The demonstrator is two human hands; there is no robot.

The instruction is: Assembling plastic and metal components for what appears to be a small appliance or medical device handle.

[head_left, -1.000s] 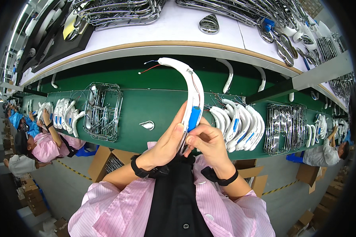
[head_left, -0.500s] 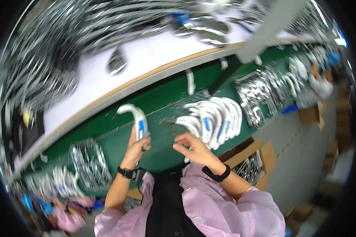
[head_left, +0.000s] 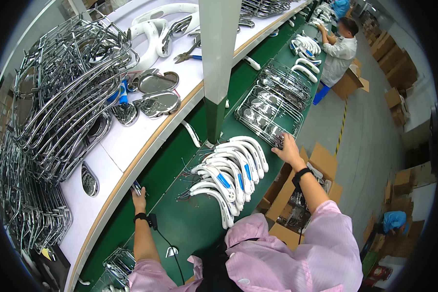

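Note:
My left hand (head_left: 138, 195) reaches beneath the edge of the upper shelf. Its fingers are closed around a narrow, shiny piece (head_left: 137, 187), mostly hidden by the hand and the shelf edge. On the right, my right hand (head_left: 290, 152) is at the near corner of a wire tray (head_left: 248, 127) loaded with chrome parts. Thumb and fingertips pinch a shiny metal part (head_left: 279, 141) there; its exact shape is unclear. Between my hands, a fanned pile of white curved handles (head_left: 236, 168) lies on the green bench, several with blue labels and thin wires at their ends.
Above the bench runs a white shelf (head_left: 117, 153) with chrome wire frames (head_left: 68, 112), oval chrome plates (head_left: 159, 104) and pliers (head_left: 187, 57). A post (head_left: 219, 68) rises ahead. An open carton (head_left: 323, 163) stands by my right arm. A co-worker (head_left: 339, 53) stands farther along.
My view has turned to the right. My left hand, which held up a white curved handle, has gone under the shelf edge. My right hand has moved from beside the pile to the tray.

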